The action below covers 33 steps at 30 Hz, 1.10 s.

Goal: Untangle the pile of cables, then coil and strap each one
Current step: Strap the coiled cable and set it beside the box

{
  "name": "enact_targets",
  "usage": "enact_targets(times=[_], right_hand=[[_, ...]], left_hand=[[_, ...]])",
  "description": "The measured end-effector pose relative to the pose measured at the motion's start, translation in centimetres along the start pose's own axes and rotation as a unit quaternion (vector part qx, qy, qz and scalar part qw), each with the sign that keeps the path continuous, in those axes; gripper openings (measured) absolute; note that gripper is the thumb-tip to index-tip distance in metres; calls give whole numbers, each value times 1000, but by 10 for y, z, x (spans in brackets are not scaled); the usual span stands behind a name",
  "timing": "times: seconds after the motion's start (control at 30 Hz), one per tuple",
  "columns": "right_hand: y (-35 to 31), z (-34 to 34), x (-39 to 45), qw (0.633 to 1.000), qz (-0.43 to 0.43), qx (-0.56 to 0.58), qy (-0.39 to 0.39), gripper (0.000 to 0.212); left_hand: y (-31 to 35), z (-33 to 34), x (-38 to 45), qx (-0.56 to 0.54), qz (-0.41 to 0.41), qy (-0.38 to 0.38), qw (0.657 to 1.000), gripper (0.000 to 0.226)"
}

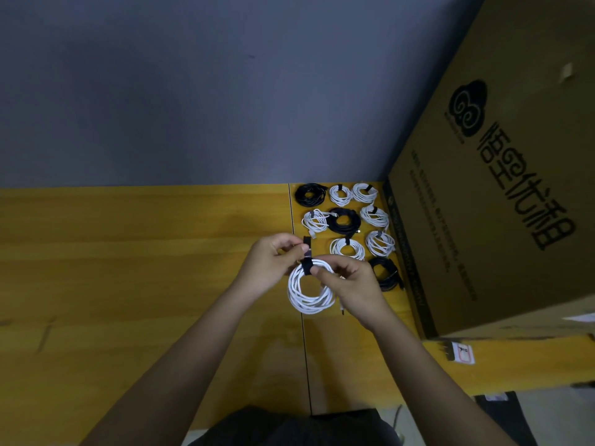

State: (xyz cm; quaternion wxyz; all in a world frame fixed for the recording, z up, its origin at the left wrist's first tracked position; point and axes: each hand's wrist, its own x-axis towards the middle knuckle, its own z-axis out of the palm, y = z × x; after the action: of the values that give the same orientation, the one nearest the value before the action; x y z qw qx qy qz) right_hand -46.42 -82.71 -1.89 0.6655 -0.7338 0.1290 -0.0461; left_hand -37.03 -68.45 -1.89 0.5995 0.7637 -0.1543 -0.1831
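From the head view, a person works over a yellow wooden table [128, 268] set against a grey-blue wall [193, 91]. Both hands meet near the table's middle seam. The right hand [351, 284] grasps the upper right part of a coiled white cable [309, 291], fingers curled around its loops, while the coil hangs down toward the near side. A black strap [306, 267] wraps around the top of that coil, and the left hand [273, 262] pinches the strap's free end between thumb and fingers just above the coil.

Farther off, to the right of the seam, finished coils lie in rows close beside one another. The far row holds a black coil [309, 194] and two white coils [340, 194] [364, 192]. The next row has a white coil [316, 220], a black coil [344, 220] and a white coil [374, 216]. Nearer lie two more white coils [347, 248] [380, 243], and a black coil [386, 273] rests just right of the right hand. Most white ones show a dark strap.

A large cardboard box [499, 188] with printed black characters stands at the right, beside the coils.
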Motion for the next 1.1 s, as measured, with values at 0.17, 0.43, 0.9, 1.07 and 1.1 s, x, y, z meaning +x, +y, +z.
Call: enact_targets(times=[0.17,0.43,0.9,1.07,1.1], right_hand=[[4,4,-1,998,18,34,50,12],[5,1,2,993,58,79,71,21],[24,-3,-5,994,-21,-90,58,9],[35,-6,-10,988,-10,-103,117,9],[37,-8,-11,989,0,-79,129,11]], left_hand=[[-3,4,-2,54,41,36,997,18],[1,0,-10,23,42,-64,997,4],[-5,8,4,241,5,-194,951,19],[-15,32,8,290,46,-196,936,15],[-18,37,9,264,33,-190,945,14]])
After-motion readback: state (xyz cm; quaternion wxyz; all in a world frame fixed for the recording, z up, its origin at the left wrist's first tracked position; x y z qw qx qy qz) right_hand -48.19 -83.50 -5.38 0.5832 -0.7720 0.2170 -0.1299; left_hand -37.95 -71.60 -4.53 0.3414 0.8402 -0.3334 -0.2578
